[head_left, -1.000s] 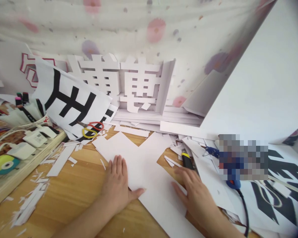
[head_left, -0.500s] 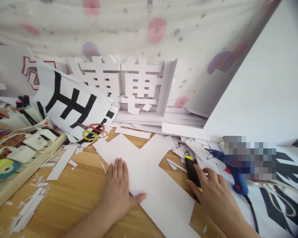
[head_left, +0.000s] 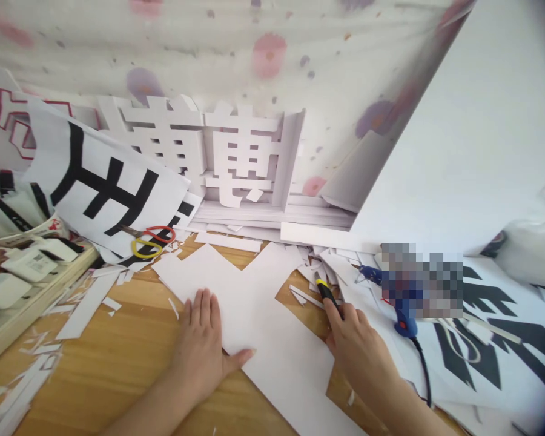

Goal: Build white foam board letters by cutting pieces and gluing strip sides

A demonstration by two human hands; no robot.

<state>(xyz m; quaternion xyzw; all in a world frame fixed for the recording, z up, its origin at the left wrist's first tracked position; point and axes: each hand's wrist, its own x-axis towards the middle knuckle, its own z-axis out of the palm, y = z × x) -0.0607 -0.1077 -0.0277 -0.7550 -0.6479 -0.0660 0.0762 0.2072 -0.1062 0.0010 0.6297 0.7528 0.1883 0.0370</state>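
My left hand [head_left: 200,348] lies flat on the left edge of a white cut-out board [head_left: 272,327], thumb out to the side and fingers together, pointing away from me. The board has notched, angular outlines and rests on the wooden table [head_left: 140,357]. At the board's right side, my right hand [head_left: 361,345] is closed round a black and yellow utility knife [head_left: 327,293]. The knife's yellow end points away from me; most of the handle is hidden by my fingers, and I see no blade.
Scissors [head_left: 152,241] with red and yellow handles lie beyond the board. A blue glue gun [head_left: 405,318] with a cable is at the right. White scraps [head_left: 88,303], a power strip [head_left: 84,257] and markers are on the left. White cut-out characters [head_left: 245,151] stand at the back.
My right hand has closed round the utility knife, which it was just grasping loosely with spread fingers before. The left hand stays on the board. The view has shifted a little to the right.
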